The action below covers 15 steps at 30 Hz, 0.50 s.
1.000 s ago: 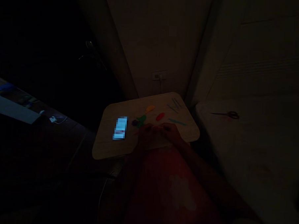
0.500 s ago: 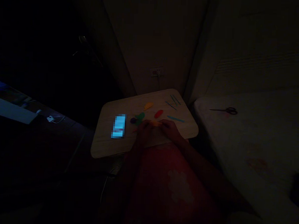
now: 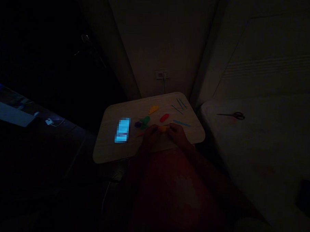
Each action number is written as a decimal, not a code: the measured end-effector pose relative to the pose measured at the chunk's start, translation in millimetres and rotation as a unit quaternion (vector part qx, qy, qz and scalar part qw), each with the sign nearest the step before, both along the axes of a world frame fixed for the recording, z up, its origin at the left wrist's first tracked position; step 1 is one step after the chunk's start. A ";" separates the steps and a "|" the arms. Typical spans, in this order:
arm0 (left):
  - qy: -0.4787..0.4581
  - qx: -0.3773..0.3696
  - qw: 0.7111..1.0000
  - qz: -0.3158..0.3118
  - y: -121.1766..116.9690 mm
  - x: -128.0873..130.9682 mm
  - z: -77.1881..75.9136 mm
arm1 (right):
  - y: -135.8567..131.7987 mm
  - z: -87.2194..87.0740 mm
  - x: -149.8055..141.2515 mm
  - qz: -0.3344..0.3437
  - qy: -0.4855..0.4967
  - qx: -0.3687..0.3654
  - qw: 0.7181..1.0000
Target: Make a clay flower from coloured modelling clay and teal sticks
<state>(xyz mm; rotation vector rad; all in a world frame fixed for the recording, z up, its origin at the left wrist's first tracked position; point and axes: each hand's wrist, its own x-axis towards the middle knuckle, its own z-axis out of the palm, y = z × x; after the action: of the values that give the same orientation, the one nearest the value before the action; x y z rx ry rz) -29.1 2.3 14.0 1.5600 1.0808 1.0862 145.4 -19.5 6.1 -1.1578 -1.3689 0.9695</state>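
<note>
In the dim head view, a small yellow-orange lump of modelling clay [image 3: 163,128] sits between my two hands near the table's front edge. My left hand [image 3: 150,132] is closed on its left end, my right hand [image 3: 174,131] on its right end. Just beyond lies a red clay piece [image 3: 164,117], and behind it a yellow-orange one [image 3: 153,109]. Left of them are green clay [image 3: 145,120] and a dark blue-purple lump [image 3: 137,124]. A thin reddish piece [image 3: 141,134] lies beside my left hand. Darkness hides the fine finger detail.
The pale wooden table [image 3: 107,151] bears a lit phone [image 3: 123,130] on its left. Several thin blue-green sticks [image 3: 181,103] and a wider blue one [image 3: 181,123] lie at right. Scissors [image 3: 234,115] rest on a pale mattress-like surface [image 3: 259,141]. A wall socket [image 3: 162,74] is behind.
My left hand has shifted slightly right, and more of the yellow-orange clay shows between the hands. The picture is a little darker; the other things lie as before.
</note>
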 end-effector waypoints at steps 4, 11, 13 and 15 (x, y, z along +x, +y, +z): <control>0.001 0.012 1.000 0.017 1.5 -0.4 -1.2 | 1.5 -3.8 1.2 0.002 0.001 -0.011 1.000; 0.001 0.011 1.000 0.026 1.1 -0.3 3.6 | 0.6 -0.8 -0.4 0.021 0.057 -0.008 0.998; 0.015 0.019 1.000 0.013 -0.7 0.7 5.4 | 0.1 1.6 -1.4 0.012 0.042 -0.005 0.999; 0.030 0.029 0.999 0.008 -2.3 1.8 6.6 | 0.3 2.7 -1.8 0.004 0.021 -0.005 1.000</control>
<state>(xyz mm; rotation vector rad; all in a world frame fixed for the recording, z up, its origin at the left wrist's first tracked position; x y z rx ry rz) -27.3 0.1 20.6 1.6404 1.1126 1.0960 143.6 -19.3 8.7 -1.1337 -1.3377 1.0026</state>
